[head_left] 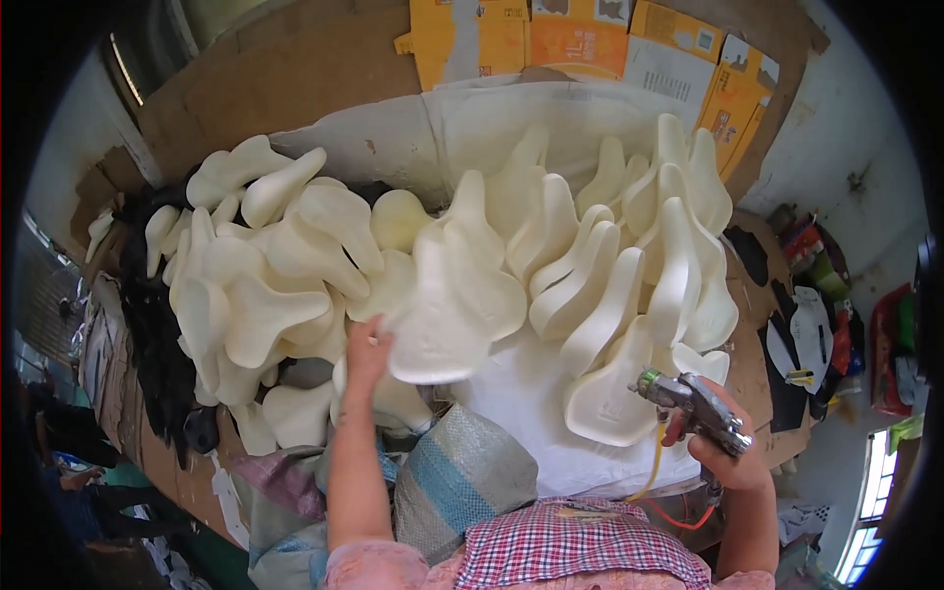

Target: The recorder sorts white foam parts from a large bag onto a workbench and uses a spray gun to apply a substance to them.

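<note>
Holding a spray gun [706, 411] in a tightly wrapped right hand [739, 464], reaching a half-curled left hand [367, 354] beside a blurred pale seat [438, 329] mid-surface [182, 492], hold unclear, and seeming midway, with right-side seats [585, 270] perhaps done and the left heap [270, 317] remaining.

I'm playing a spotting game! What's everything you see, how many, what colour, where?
Saddle-shaped pieces: many, cream, heaped left and right
Sheeting: count unclear, white, under pieces
Woven sacking: count unclear, grey, blue and purple, front
Printed cardboard: several, orange, back
Plain cardboard: several, brown, back and sides
Dark material: count unclear, black, left
Flat cutouts: several, black and white, right
Window: one, bright, lower right
Spray gun: one, silver, lower right
Hose: count unclear, yellow and red, below gun
Checked cloth: one, multicoloured, bottom middle
Left hand: one, bare, beside blurred piece
Right hand: one, bare, gripping gun
</note>
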{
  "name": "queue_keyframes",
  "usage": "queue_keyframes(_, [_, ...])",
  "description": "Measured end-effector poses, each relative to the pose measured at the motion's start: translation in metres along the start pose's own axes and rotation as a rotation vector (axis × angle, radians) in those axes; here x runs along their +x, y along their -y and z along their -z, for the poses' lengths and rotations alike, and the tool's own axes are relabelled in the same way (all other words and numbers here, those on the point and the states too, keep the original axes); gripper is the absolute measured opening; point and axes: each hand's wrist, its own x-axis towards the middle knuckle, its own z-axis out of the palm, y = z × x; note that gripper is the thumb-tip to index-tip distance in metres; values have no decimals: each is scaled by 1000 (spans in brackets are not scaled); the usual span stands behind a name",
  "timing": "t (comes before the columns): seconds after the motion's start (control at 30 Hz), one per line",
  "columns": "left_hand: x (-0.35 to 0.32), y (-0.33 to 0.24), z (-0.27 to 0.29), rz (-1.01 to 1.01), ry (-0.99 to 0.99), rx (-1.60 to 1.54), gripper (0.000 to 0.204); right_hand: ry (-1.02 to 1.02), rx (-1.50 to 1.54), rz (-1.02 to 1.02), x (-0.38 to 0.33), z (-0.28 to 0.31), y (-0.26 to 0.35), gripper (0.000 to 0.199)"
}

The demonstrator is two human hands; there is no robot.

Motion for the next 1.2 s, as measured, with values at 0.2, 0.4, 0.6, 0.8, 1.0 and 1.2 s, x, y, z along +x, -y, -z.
queue_keyframes(0.2, [27,-12,45,215,-496,-1006,36,68,-278,-138,15,-3,-4,55])
queue_keyframes(0.4, [73,42,-104,300,2,-578,59,-155,10,123,25,-19,21,56])
queue_keyframes(0.6, [88,76,-117,93,-13,-53,55,36,-116,-107,29,-22,7,53])
queue_keyframes(0.8, [108,-46,29,83,-273,-797,43,-99,-93,-7,57,-20,10,54])
queue_keyframes(1.0, [170,1,24,-9,-251,-973,43,-179,-88,78,79,-27,20,55])
queue_keyframes(1.2, [175,14,-98,126,243,-724,38,-6,-63,-174,75,-31,-4,51])
